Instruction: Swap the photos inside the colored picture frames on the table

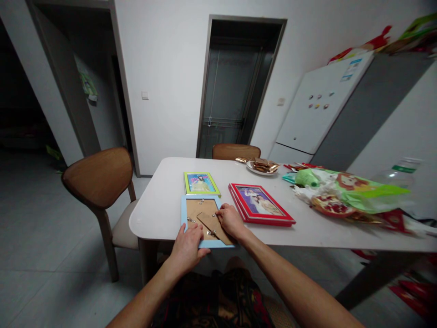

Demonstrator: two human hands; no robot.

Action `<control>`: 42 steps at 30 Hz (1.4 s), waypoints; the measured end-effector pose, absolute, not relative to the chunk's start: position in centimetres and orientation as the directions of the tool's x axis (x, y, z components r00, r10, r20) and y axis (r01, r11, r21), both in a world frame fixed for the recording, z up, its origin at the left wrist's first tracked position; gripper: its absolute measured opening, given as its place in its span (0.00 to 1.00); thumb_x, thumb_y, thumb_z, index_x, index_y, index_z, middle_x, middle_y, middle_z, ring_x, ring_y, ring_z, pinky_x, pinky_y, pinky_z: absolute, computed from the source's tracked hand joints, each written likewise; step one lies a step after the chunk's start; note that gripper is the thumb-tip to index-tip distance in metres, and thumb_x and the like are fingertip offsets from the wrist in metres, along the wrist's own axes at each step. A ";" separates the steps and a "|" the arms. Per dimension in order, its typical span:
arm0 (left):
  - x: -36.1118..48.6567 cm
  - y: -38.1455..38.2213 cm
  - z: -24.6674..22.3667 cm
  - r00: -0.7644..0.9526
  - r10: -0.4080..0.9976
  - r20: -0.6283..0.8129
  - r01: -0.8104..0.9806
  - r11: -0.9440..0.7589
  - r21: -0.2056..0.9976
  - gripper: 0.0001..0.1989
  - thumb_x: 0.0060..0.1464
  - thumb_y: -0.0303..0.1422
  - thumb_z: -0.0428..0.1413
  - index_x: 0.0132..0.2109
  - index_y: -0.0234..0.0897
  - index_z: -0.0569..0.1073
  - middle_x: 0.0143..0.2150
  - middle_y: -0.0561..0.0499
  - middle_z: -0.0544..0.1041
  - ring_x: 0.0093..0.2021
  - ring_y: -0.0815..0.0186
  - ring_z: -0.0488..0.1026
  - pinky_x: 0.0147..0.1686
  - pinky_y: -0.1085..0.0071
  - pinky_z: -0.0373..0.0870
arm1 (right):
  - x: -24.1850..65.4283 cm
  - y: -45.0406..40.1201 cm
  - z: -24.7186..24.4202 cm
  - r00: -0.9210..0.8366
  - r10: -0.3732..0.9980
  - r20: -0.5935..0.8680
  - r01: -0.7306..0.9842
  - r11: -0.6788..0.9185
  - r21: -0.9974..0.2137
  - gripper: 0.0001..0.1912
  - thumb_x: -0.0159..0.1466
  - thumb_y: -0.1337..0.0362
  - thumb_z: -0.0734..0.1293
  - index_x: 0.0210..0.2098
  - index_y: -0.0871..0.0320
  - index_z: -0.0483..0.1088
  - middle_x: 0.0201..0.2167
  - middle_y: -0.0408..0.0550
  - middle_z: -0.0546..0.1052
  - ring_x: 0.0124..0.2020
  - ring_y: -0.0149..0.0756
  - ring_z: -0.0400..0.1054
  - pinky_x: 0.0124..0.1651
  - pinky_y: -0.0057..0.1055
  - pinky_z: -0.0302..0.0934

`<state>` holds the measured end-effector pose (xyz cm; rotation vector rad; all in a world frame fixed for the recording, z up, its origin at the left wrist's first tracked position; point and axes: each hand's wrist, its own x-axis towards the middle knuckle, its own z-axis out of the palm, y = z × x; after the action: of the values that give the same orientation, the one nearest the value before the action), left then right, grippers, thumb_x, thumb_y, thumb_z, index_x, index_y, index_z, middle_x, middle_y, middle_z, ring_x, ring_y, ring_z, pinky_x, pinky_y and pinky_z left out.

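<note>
A light blue picture frame (184,208) lies face down at the table's near edge, its brown backing board (194,209) with metal clips and a stand flap showing. My left hand (189,243) rests on the frame's lower left part, fingers spread over the backing and the blue border. On the right side of the backing, my right hand (230,220) has its fingers bent together at a small metal clip; whether they grip it is too small to tell. A green frame (201,183) with a picture lies just beyond. Red frames (261,205) are stacked to the right.
The white table (157,196) also bears a plate of wrapped snacks (262,167), a green plastic bag (368,189), a cut pomegranate (331,206) and a clear bottle (398,175). Wooden chairs stand at the left (102,177) and far side (235,151).
</note>
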<state>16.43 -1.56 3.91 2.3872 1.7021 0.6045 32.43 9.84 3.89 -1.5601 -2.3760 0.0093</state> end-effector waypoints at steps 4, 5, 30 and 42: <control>16.5 -1.5 3.9 0.263 0.937 0.228 0.876 -0.332 0.351 0.11 0.45 0.35 0.56 0.37 0.38 0.65 0.54 0.45 0.64 0.56 0.59 0.57 0.55 0.54 0.45 | 32.2 10.2 3.6 -0.323 0.912 0.253 0.908 0.374 -0.191 0.14 0.59 0.66 0.56 0.35 0.60 0.72 0.36 0.52 0.69 0.39 0.36 0.60 0.38 0.27 0.52; 16.6 -1.5 4.0 0.261 0.938 0.227 0.876 -0.329 0.353 0.11 0.45 0.35 0.56 0.37 0.38 0.65 0.54 0.45 0.64 0.56 0.59 0.57 0.55 0.55 0.45 | 32.1 10.2 3.6 -0.318 0.913 0.255 0.908 0.371 -0.194 0.14 0.59 0.66 0.56 0.36 0.60 0.72 0.36 0.53 0.69 0.38 0.36 0.61 0.38 0.27 0.52; 16.4 -0.9 3.8 0.239 0.946 0.220 0.881 -0.307 0.361 0.12 0.45 0.35 0.57 0.37 0.37 0.66 0.53 0.45 0.65 0.56 0.60 0.57 0.55 0.56 0.45 | 32.3 10.1 3.7 -0.390 0.891 0.231 0.882 0.434 -0.184 0.14 0.58 0.69 0.55 0.38 0.61 0.69 0.38 0.53 0.65 0.38 0.35 0.60 0.42 0.27 0.51; 16.5 -1.0 3.8 0.231 0.946 0.225 0.880 -0.302 0.365 0.12 0.45 0.35 0.57 0.36 0.37 0.65 0.54 0.45 0.64 0.56 0.61 0.56 0.56 0.55 0.44 | 32.2 10.4 3.7 -0.374 0.893 0.249 0.877 0.428 -0.219 0.13 0.58 0.66 0.56 0.30 0.62 0.71 0.35 0.52 0.68 0.35 0.32 0.62 0.39 0.25 0.53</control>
<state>16.48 -1.02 3.78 2.3335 1.7498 0.6121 32.23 10.40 3.73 -1.5206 -2.3589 0.0707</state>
